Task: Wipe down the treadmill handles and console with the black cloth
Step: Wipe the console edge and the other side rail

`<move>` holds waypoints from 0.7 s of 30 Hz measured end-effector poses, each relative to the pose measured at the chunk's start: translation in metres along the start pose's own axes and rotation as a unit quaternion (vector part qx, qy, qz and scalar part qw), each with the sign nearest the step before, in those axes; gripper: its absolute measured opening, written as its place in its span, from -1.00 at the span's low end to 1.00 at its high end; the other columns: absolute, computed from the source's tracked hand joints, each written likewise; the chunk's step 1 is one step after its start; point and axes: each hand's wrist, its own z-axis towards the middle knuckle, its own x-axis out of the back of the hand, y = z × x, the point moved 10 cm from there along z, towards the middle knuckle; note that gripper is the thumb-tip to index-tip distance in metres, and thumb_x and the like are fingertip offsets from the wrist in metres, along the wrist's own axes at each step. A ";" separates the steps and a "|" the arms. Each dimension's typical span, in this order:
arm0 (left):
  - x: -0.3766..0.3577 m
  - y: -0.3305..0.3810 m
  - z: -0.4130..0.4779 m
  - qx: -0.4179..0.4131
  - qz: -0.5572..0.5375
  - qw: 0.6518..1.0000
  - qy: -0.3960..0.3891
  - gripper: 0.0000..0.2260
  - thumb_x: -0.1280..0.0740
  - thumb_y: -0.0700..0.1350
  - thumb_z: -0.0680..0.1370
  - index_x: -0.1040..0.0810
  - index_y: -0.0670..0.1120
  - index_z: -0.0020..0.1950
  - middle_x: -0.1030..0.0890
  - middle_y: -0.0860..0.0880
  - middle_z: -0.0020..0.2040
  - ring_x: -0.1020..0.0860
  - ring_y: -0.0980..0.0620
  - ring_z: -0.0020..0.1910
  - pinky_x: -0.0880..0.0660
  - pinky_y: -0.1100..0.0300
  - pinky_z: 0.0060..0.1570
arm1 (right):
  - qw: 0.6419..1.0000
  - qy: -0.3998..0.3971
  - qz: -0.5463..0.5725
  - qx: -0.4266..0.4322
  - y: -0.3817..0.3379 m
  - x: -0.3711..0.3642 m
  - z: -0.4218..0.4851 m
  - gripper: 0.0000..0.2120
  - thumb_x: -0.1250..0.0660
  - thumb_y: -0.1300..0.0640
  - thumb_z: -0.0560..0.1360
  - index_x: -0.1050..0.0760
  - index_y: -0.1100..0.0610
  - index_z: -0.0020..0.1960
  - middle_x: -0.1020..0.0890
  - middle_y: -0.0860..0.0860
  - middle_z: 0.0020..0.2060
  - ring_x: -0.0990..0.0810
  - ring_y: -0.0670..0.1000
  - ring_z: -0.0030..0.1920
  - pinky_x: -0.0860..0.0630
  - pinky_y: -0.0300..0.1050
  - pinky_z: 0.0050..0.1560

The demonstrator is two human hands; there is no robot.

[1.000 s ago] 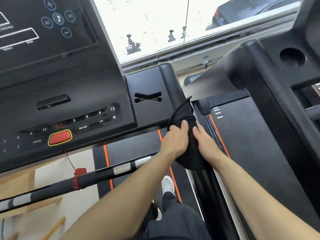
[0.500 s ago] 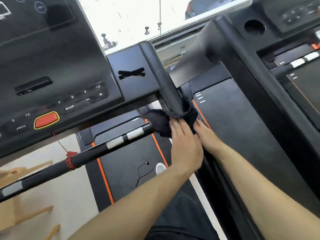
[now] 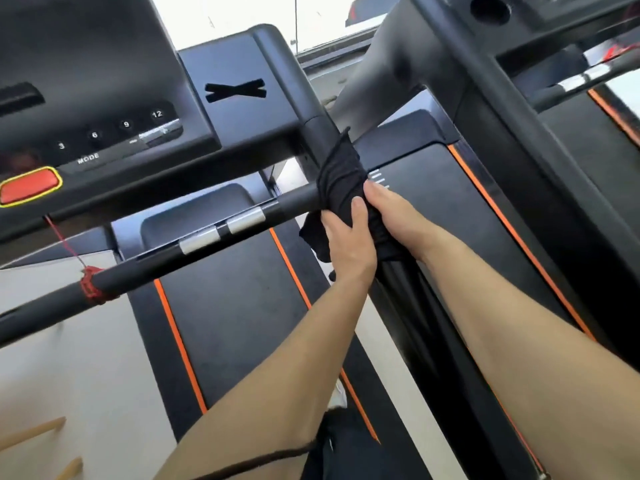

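Up and to the left of both hands: broad black plastic treadmill console [image 3: 104,81], keys marked 3, 6, 9, 12 and MODE along its lower edge. Below the left forearm: black running belt [image 3: 235,306] edged with 2 orange stripes. To the right of the right hand: a second dark treadmill deck [image 3: 433,202] with an orange line down its side. Running from the console corner down under both hands: thick black tubular side handle [image 3: 308,129]. Branching left from just beside the left hand: black crossbar [image 3: 145,271] carrying 2 silver grip plates. Wrapped round the side handle at its joint with the crossbar: crumpled black cloth [image 3: 341,178], 1 loose corner hanging just left of the left hand. Left hand [image 3: 349,244] clenched on the cloth from the near-left side, thumb laid up along the fabric. Right hand [image 3: 391,216] grasping the same cloth from the right, fingers curled round it and the handle beneath, fingertips hidden. Cloth bunched between the 2 hands. Far left of the hands: red oval stop button [image 3: 29,185] with a yellow rim. On the crossbar, well left of the left hand: small red cord clip [image 3: 91,285].
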 end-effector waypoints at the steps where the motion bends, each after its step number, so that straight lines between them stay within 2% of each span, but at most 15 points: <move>1: -0.001 -0.007 -0.013 -0.010 0.008 1.000 -0.001 -0.33 -0.18 0.20 0.63 -0.06 -0.09 0.63 -0.25 -0.03 0.58 -0.24 -0.02 0.54 -0.13 0.27 0.39 | 1.000 0.005 -0.004 0.002 0.005 0.002 -0.018 -0.41 -0.19 -0.30 0.52 -0.53 0.05 0.37 -0.60 -0.05 0.31 -0.48 -0.05 0.39 -0.29 0.09 0.49; 3: -0.008 -0.024 -0.049 -0.036 0.032 0.999 -0.015 -0.28 -0.22 0.21 0.61 -0.02 -0.08 0.64 -0.20 -0.04 0.61 -0.19 0.00 0.56 -0.13 0.16 0.50 | 1.000 0.002 0.001 -0.006 0.028 0.006 -0.045 -0.58 -0.14 -0.09 0.67 -0.53 0.16 0.33 -0.61 0.07 0.28 -0.51 -0.01 0.35 -0.33 0.08 0.47; 5: -0.014 -0.040 -0.077 -0.031 0.039 0.998 -0.024 -0.23 -0.26 0.24 0.58 0.00 -0.06 0.64 -0.18 -0.02 0.62 -0.18 0.02 0.57 -0.14 0.14 0.51 | 0.999 -0.001 0.027 -0.017 0.054 0.013 -0.060 -0.63 -0.10 0.03 0.71 -0.53 0.22 0.32 -0.65 0.07 0.23 -0.56 -0.05 0.29 -0.40 -0.01 0.43; 6: -0.013 -0.041 -0.078 -0.030 0.033 0.999 -0.017 -0.20 -0.28 0.29 0.53 -0.05 -0.05 0.63 -0.24 -0.02 0.59 -0.24 0.00 0.54 -0.20 0.09 0.50 | 0.998 -0.013 0.052 -0.027 0.056 0.012 -0.062 -0.64 -0.11 0.03 0.70 -0.56 0.20 0.27 -0.70 0.02 0.12 -0.63 -0.11 0.17 -0.49 -0.12 0.33; 8: -0.011 -0.035 -0.059 -0.017 0.033 0.999 -0.006 -0.13 -0.29 0.39 0.42 -0.16 -0.05 0.58 -0.38 -0.07 0.51 -0.38 -0.07 0.45 -0.34 -0.05 0.43 | 0.993 -0.040 0.096 -0.054 0.048 0.007 -0.057 -0.68 -0.14 -0.01 0.69 -0.61 0.13 0.09 -0.75 -0.05 -0.13 -0.71 -0.16 -0.14 -0.62 -0.29 -0.03; 11: -0.005 -0.022 -0.022 0.025 0.001 1.000 -0.014 -0.01 -0.34 0.44 0.25 -0.22 -0.04 0.55 -0.48 -0.09 0.40 -0.50 -0.13 0.32 -0.47 -0.08 0.31 | 0.992 -0.069 0.105 -0.006 0.028 0.006 -0.053 -0.71 -0.20 -0.07 0.66 -0.60 0.07 -0.03 -0.71 -0.14 -0.38 -0.67 -0.21 -0.37 -0.56 -0.36 -0.37; 14: -0.004 -0.025 -0.025 0.007 -0.035 0.999 0.006 0.04 -0.32 0.47 0.20 -0.21 0.01 0.57 -0.46 -0.06 0.45 -0.47 -0.08 0.38 -0.43 -0.06 0.36 | 0.987 -0.082 0.133 0.032 0.033 0.010 -0.070 -0.72 -0.18 -0.04 0.68 -0.60 0.08 0.05 -0.69 -0.18 -0.41 -0.66 -0.25 -0.38 -0.53 -0.39 -0.40; 16: -0.009 -0.045 -0.056 -0.011 -0.033 0.999 0.019 -0.03 -0.30 0.44 0.27 -0.22 0.00 0.57 -0.43 -0.05 0.49 -0.42 -0.05 0.44 -0.35 -0.05 0.43 | 0.988 -0.057 0.144 -0.009 0.055 0.014 -0.089 -0.76 -0.14 0.04 0.70 -0.57 0.06 0.04 -0.66 -0.22 -0.46 -0.62 -0.30 -0.43 -0.48 -0.45 -0.41; 18: -0.021 -0.076 -0.100 -0.014 -0.046 0.999 0.004 -0.08 -0.29 0.40 0.34 -0.17 0.02 0.60 -0.37 -0.03 0.53 -0.35 0.00 0.49 -0.28 -0.02 0.48 | 0.987 -0.031 0.153 -0.035 0.083 0.018 -0.112 -0.78 -0.11 0.09 0.71 -0.53 0.09 0.12 -0.67 -0.22 -0.45 -0.62 -0.32 -0.41 -0.48 -0.47 -0.38; 20: -0.030 -0.094 -0.131 -0.014 -0.057 0.998 -0.011 -0.08 -0.30 0.37 0.36 -0.12 0.03 0.62 -0.33 -0.01 0.55 -0.32 0.02 0.51 -0.25 -0.01 0.50 | 0.988 -0.032 0.150 -0.038 0.109 0.023 -0.133 -0.74 -0.13 0.06 0.70 -0.56 0.14 0.15 -0.70 -0.18 -0.38 -0.66 -0.28 -0.34 -0.52 -0.43 -0.34; 21: -0.031 -0.095 -0.133 -0.020 -0.059 0.998 -0.009 -0.09 -0.31 0.38 0.35 -0.16 0.01 0.60 -0.37 -0.03 0.52 -0.35 0.00 0.49 -0.28 -0.03 0.48 | 0.987 -0.031 0.149 -0.052 0.110 0.024 -0.139 -0.71 -0.15 0.03 0.69 -0.59 0.15 0.09 -0.71 -0.16 -0.38 -0.66 -0.26 -0.34 -0.52 -0.41 -0.35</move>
